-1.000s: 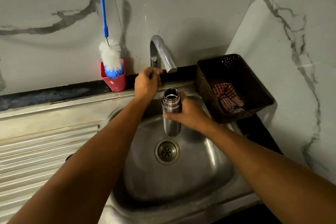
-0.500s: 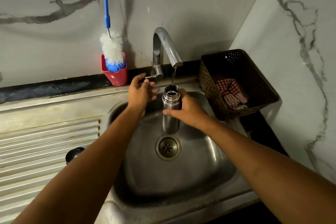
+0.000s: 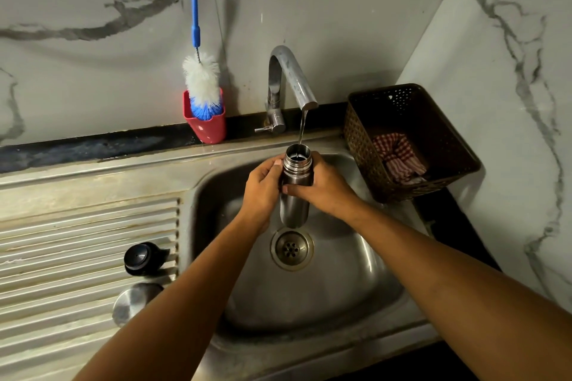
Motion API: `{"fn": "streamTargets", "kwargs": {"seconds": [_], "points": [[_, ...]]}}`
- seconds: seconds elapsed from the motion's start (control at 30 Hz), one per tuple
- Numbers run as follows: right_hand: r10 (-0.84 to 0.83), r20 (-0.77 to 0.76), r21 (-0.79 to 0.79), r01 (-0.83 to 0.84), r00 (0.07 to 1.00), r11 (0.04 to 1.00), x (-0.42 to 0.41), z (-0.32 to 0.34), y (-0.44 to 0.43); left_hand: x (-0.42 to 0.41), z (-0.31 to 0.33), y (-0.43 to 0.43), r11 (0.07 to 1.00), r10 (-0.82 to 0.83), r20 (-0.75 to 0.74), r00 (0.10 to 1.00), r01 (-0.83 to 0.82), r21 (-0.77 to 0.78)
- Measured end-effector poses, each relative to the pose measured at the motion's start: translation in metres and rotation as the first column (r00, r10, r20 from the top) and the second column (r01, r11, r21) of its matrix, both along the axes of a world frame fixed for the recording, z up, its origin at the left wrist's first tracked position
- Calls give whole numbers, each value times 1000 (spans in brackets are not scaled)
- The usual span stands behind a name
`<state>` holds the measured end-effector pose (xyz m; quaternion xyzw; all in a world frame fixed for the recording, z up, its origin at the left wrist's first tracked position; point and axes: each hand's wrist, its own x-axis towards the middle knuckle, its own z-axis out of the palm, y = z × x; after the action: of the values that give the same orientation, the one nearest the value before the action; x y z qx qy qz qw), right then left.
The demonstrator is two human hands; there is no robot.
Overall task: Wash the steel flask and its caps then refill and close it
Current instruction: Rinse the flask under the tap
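Note:
The steel flask (image 3: 295,207) stands upright and uncapped over the sink basin (image 3: 340,272), held under the tap (image 3: 291,77). A thin stream of water (image 3: 302,128) runs from the spout into its mouth. My right hand (image 3: 325,187) grips the flask's body from the right, and my left hand (image 3: 263,187) holds it from the left, fingers curled round it. On the ribbed drainboard (image 3: 77,241) at the left lie a black inner cap (image 3: 142,258) and a steel outer cap (image 3: 134,300).
A red cup (image 3: 205,125) with a blue-handled bottle brush (image 3: 201,80) stands on the ledge behind the sink. A brown plastic basket (image 3: 433,120) with a checked cloth (image 3: 396,155) sits at the right. The drain (image 3: 291,247) lies below the flask.
My left hand has left the tap lever and come down onto the flask. Water now runs from the spout into the flask.

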<state>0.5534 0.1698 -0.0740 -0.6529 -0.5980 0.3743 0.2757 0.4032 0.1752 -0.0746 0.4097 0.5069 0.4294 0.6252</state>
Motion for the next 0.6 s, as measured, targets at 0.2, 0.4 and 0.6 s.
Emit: {"fn": "streamTargets", "kwargs": {"seconds": [0.2,0.4,0.6], "points": [[-6,-15,-2,6,1000,1000,4,1,0,2,5,0,1000,-16,-26,1000,16,8],[3,-4,1,-3,1000,1000,4,0,-1,3,5,-2,1000,-17,-34,999,17,-4],[-19,184,84,3,983,996,3,-3,-3,0,1,-1,997,4,-31,1000,-7,-81]]}}
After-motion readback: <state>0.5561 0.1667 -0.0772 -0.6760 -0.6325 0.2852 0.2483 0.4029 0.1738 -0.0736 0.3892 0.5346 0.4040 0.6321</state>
